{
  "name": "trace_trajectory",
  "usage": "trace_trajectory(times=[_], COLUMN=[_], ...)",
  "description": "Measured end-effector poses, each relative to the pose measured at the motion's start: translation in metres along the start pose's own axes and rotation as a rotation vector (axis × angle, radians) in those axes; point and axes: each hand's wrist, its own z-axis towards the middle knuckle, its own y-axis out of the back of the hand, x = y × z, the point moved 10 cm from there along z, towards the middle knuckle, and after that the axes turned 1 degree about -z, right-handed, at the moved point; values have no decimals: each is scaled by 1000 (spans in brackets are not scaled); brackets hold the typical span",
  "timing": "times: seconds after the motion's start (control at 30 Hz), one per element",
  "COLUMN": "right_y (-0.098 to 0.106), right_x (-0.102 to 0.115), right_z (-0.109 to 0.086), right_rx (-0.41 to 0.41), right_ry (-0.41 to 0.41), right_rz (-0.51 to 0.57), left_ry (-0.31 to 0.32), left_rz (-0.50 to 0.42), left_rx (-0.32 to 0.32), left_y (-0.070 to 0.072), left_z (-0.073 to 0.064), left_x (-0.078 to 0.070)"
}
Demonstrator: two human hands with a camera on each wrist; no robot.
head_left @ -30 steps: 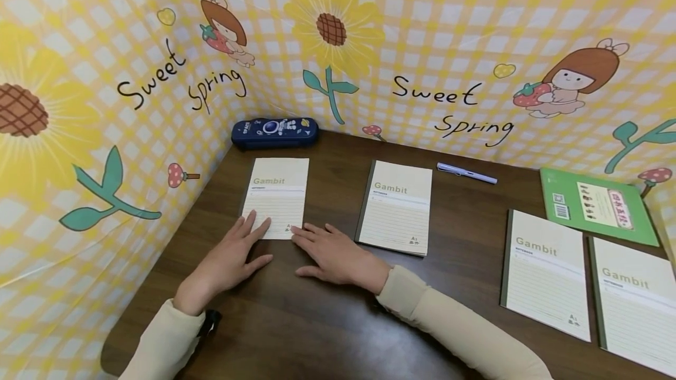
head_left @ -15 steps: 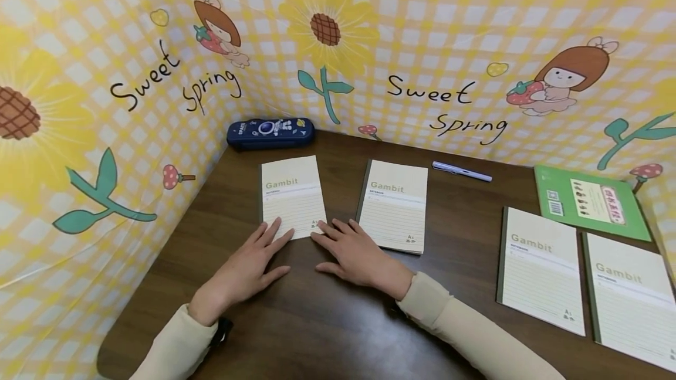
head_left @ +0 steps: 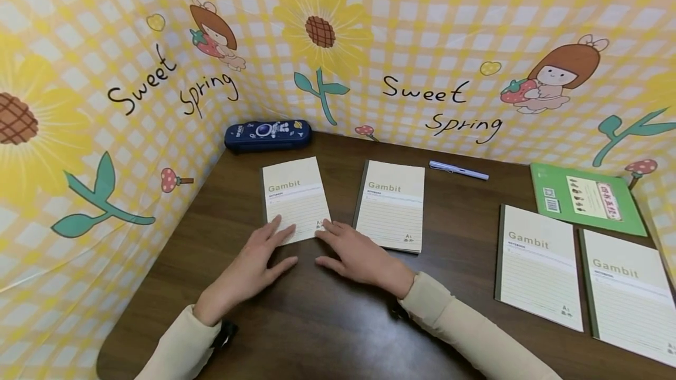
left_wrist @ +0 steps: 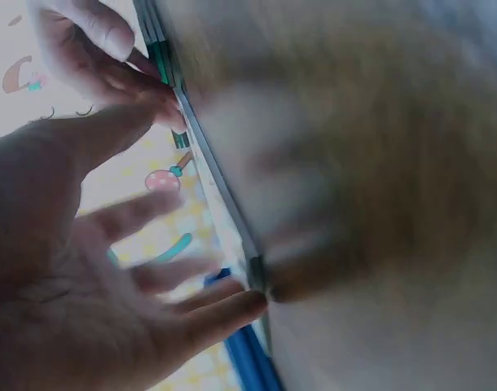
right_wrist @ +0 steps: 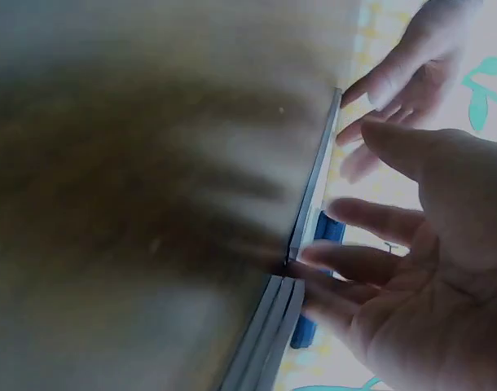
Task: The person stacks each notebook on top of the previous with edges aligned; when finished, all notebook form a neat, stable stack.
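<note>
A cream Gambit notebook (head_left: 296, 192) with a dark spine lies slightly turned on the brown desk in the head view. My left hand (head_left: 253, 265) is at its lower left, relaxed fingertips over the cover's bottom part, thumb apart over the desk. My right hand (head_left: 361, 254) touches its lower right corner with outstretched fingers. Just right lies a small stack of matching notebooks (head_left: 392, 204), its lower left part behind the right hand. In the left wrist view the left fingers (left_wrist: 224, 314) meet the notebook's edge. In the right wrist view the right fingers (right_wrist: 346, 261) reach its edge beside the stack.
Two more Gambit notebooks, one nearer (head_left: 541, 268) and one at the far right (head_left: 631, 292), lie side by side. Behind them is a green book (head_left: 586, 198). A lavender pen (head_left: 458, 170) and a navy pencil case (head_left: 268, 135) lie along the back, against the yellow checked cloth (head_left: 412, 28).
Both hands have slid the left notebook rightward toward the stack, and it has turned a little counterclockwise. Over the last half second the hands have shifted only slightly.
</note>
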Motion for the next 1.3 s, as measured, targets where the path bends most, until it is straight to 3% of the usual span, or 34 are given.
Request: trace_trajectory(times=[0.17, 0.27, 0.5, 0.7, 0.8, 0.9, 1.03, 1.3], right_y=[10, 15, 17, 12, 11, 11, 14, 18], right_x=[-10, -17, -23, -30, -32, -34, -34, -39], right_z=[7, 8, 7, 8, 8, 8, 8, 11], right_rx=[-120, -189, -227, -241, -259, -287, -304, -316], right_ry=[-84, -156, -288, -384, -440, -479, -503, -519], right_rz=[234, 337, 491, 675, 792, 875, 895, 851], left_ry=[141, 233, 394, 507, 557, 578, 587, 590], left_rz=[-160, -255, -501, -855, -976, -1032, -1050, -1036], left_rx=[-141, -188, -130, -99, -96, -87, -80, -64], left_y=[16, 22, 22, 15, 13, 12, 11, 7], left_z=[3, 3, 0, -2, -4, -4, -4, -8], left_x=[18, 30, 51, 60, 64, 65, 66, 73])
